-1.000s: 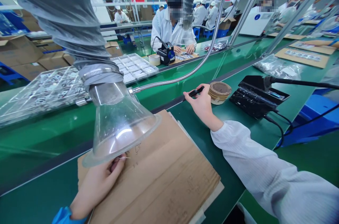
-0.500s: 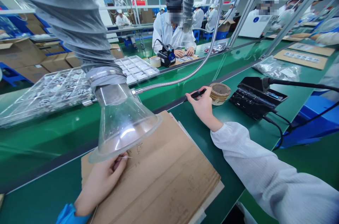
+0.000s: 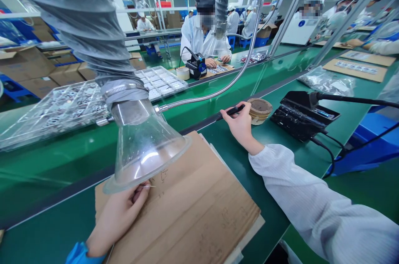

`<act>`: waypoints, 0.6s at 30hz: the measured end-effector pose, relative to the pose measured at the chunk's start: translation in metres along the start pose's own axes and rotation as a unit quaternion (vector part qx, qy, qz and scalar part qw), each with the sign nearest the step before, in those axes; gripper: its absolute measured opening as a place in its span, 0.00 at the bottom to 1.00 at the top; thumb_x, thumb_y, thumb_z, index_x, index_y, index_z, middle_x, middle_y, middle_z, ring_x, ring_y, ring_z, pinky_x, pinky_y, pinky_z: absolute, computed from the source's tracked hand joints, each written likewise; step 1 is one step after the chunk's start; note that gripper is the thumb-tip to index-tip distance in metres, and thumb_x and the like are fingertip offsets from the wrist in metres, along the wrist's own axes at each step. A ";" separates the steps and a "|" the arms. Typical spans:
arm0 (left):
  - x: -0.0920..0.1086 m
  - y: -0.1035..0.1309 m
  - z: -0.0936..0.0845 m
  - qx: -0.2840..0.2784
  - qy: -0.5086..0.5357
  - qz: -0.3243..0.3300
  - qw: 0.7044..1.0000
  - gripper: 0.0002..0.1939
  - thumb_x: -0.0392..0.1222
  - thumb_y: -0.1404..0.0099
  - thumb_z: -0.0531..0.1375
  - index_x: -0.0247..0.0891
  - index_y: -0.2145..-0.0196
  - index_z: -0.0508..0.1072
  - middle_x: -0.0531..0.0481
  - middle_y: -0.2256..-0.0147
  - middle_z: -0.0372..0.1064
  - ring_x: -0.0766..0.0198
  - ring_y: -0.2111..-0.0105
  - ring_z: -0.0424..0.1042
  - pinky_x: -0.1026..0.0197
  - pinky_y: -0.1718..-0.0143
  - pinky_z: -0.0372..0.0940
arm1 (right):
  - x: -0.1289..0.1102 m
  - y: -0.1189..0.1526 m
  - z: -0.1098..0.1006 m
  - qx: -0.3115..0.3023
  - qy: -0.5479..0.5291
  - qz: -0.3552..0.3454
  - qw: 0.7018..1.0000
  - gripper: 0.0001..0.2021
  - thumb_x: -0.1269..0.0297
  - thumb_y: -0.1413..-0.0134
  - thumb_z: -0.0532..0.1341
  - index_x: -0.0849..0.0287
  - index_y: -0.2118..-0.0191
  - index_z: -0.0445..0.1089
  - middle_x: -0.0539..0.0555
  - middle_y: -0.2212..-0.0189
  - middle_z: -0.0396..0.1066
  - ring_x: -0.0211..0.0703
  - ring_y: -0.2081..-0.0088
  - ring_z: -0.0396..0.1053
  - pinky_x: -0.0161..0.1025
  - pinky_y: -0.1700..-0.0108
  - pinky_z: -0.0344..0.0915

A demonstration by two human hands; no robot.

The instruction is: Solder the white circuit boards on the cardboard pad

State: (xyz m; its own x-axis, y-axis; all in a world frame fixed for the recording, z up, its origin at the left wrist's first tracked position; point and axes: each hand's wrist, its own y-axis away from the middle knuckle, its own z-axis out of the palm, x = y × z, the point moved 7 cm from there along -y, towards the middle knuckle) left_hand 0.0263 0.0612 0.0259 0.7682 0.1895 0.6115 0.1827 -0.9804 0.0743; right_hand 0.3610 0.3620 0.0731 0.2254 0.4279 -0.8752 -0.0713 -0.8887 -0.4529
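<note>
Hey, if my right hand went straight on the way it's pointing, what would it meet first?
Probably the dark edge strip, just beyond your right hand and the black pen-like tool it holds. Height is unclear, so it might pass above.

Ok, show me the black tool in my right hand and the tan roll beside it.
Black tool (image 3: 236, 109): head view, on its exposed body.
Tan roll (image 3: 259, 117): head view, on its outer side.
</note>
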 end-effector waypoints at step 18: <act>-0.005 0.000 0.001 0.004 0.002 -0.002 1.000 0.25 0.67 0.26 0.52 0.42 0.59 0.74 0.51 0.69 0.73 0.58 0.67 0.72 0.61 0.65 0.65 | -0.011 -0.002 0.002 -0.026 0.002 -0.025 0.999 0.31 0.46 0.50 0.73 0.50 0.55 0.51 0.49 0.65 0.78 0.50 0.61 0.81 0.54 0.51 0.79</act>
State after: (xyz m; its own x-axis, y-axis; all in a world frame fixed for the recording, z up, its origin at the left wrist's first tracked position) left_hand 0.0234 0.0606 0.0217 0.7643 0.1937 0.6151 0.1916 -0.9790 0.0703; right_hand 0.3565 0.3589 0.0834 0.2323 0.4713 -0.8508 -0.0101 -0.8735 -0.4866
